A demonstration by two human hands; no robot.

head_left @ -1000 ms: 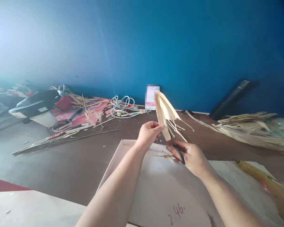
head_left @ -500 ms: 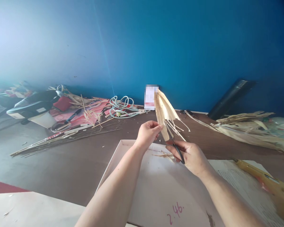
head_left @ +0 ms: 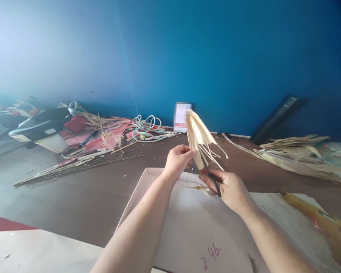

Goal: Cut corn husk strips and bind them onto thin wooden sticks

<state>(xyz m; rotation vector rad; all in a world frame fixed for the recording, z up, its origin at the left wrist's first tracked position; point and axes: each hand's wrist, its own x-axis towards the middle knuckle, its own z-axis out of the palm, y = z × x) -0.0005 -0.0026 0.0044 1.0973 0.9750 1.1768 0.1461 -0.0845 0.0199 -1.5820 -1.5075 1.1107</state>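
Observation:
Between thumb and forefinger, my left hand [head_left: 178, 161] pinches the lower edge of a pale, dry husk-like sheet [head_left: 200, 131]. The sheet hangs fanned out, and its right side is slit into several thin strips. Dark-handled scissors [head_left: 215, 184] are gripped in my right hand [head_left: 228, 188], their blades pointing up into the lower part of the sheet. Below both hands lies a shallow white box lid [head_left: 182, 227] with small pale scraps [head_left: 200, 187] inside it. What carries the top of the sheet is blurred out.
A yellow glue gun [head_left: 315, 214] rests on a printed sheet at right. More dried husks [head_left: 298, 155] lie behind it, near a dark leaning tube [head_left: 275, 119]. At left are a coiled pale cord [head_left: 147, 127], a dark bag [head_left: 42, 123] and thin sticks [head_left: 82, 167]. A blue wall rises behind.
Almost nothing differs. The scissors' handles look slightly closer together, while both hands and the husk-like sheet stay in place.

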